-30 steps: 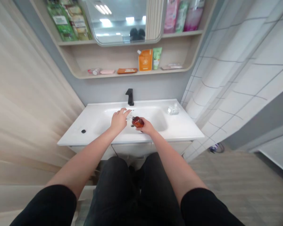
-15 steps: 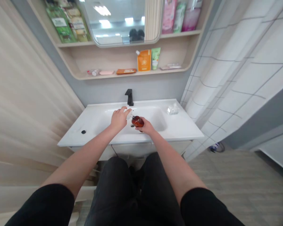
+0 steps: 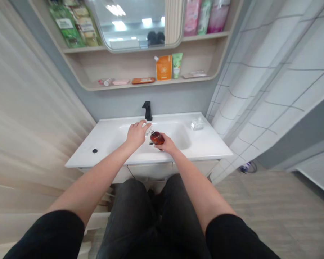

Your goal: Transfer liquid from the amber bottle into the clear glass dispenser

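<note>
Over the white sink basin [image 3: 178, 135], my right hand [image 3: 167, 143] is closed around an amber-brown bottle [image 3: 157, 138], which is tilted with its neck toward the left. My left hand [image 3: 136, 133] grips a small clear container [image 3: 148, 130] between thumb and fingers, close to the bottle's mouth. Whether the two touch, or whether any liquid runs between them, I cannot make out. Behind my hands stands the black faucet [image 3: 148, 110]. Beneath the bottle part of the dark drain [image 3: 151, 143] shows.
A clear glass-like container [image 3: 197, 124] stands on the counter's right side, and a small black cap-like piece [image 3: 95, 151] lies on the left. Above, the shelf holds an orange pouch [image 3: 163, 67], a green tube [image 3: 176, 65] and flat packets. A mirror [image 3: 136, 23] hangs over it.
The camera view has shifted very slightly. Both hands keep their hold on the bottle and the clear container, in nearly the same place and tilt.
</note>
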A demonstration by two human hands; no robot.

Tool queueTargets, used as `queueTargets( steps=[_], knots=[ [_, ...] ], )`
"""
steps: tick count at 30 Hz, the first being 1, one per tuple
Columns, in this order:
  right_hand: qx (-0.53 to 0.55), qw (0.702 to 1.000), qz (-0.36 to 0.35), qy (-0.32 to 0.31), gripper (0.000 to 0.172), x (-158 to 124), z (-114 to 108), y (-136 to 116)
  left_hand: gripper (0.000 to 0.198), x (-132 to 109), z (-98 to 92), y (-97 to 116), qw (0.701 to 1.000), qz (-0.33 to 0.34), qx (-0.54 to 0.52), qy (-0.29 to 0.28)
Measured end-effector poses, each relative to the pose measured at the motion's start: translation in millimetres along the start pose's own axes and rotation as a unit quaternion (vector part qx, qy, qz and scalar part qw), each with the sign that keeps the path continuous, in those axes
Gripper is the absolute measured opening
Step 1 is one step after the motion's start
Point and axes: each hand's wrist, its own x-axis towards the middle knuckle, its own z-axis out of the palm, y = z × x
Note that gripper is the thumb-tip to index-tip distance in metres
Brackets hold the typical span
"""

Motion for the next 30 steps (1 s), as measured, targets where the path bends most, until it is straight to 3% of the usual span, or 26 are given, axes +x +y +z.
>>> queueTargets(
  steps=[30],
  knots=[
    [0.004,1.0,-0.022,0.021,0.087,2.1,3.0,13.5,0.065,11.9,-14.1,5.8,0.996,0.072,0.044,-0.013]
  ],
)
